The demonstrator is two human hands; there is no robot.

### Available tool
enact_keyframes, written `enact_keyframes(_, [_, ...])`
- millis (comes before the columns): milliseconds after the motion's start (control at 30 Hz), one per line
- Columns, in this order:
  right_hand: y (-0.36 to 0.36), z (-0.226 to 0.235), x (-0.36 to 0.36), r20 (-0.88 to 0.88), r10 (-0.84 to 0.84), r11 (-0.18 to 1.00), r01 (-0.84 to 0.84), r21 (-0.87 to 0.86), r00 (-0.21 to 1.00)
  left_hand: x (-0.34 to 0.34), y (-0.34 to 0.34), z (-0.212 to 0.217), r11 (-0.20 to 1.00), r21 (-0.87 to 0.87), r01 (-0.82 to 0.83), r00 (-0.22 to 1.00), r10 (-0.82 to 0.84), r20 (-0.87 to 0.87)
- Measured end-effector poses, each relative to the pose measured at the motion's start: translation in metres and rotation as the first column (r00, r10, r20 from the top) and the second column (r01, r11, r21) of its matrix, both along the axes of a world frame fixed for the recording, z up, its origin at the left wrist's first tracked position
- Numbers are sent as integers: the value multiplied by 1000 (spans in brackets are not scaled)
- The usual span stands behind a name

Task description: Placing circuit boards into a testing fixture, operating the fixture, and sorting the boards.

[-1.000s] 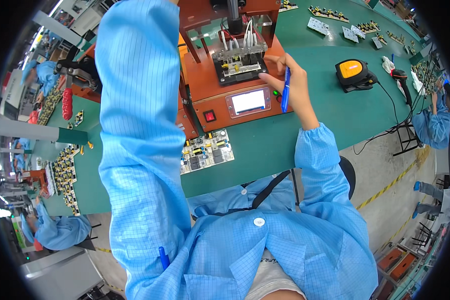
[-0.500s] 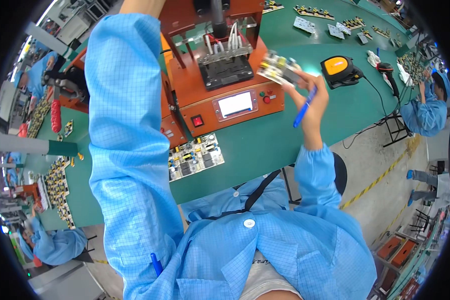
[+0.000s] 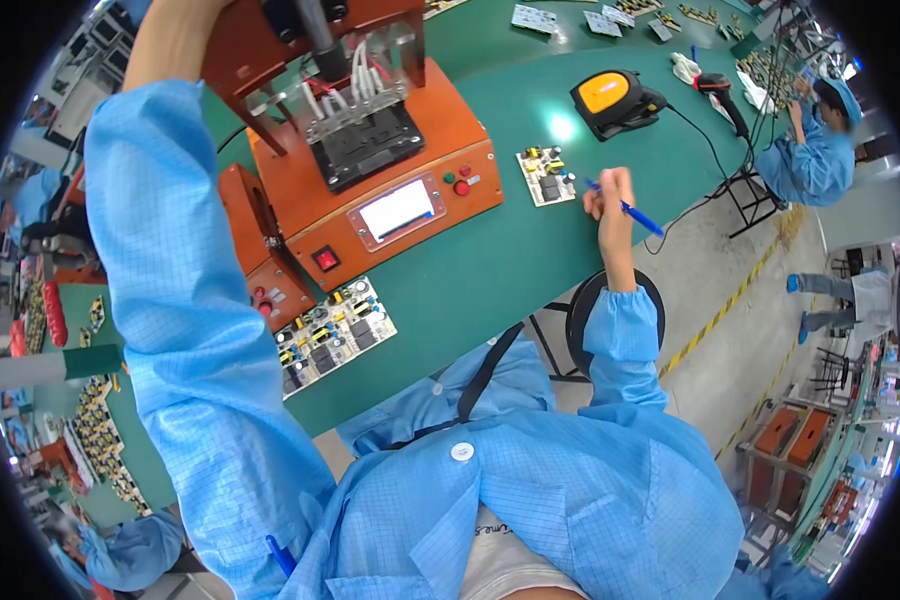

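Head view, right hand: we log the right hand (image 3: 610,195) clenched around a blue pen (image 3: 625,208), tip turned toward the small circuit board (image 3: 545,175); the grip suits marking the board.
Head view, small circuit board: we find it flat on the green bench (image 3: 510,270), just left of the pen hand and right of the tester, parts facing up so they can be reached.
Head view, left hand: we see only the raised left forearm (image 3: 175,45) running out of the top edge; the hand itself is out of sight, so we cannot tell its hold.
Head view, orange test fixture (image 3: 370,170): we note a black nest under a press head with white wires, a lit screen and red and green buttons facing the person for easy reading.
Head view, board panel (image 3: 330,335): we list it lying before the fixture, near the bench edge, untouched.
Head view, yellow-and-black device (image 3: 610,100): we place it well behind the small board.
Head view, co-worker (image 3: 810,155): we record one in blue at the far right bench.
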State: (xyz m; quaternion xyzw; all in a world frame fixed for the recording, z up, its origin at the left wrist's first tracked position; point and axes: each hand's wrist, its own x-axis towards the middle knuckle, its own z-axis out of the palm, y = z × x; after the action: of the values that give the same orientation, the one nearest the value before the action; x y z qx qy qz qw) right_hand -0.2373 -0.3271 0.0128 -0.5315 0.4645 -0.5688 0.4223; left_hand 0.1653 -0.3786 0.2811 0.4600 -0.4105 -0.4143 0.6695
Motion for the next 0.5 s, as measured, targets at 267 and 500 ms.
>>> enact_keyframes(267, [2, -12, -5, -26, 123, 992, -123, 14, 992, -3, 37, 7, 997, -74, 36, 935, -8, 353])
enact_keyframes(500, [18, -5, 12, -298, 110, 993, -116, -3, 948, -6, 95, -4, 957, -258, -135, 845, 247, 473])
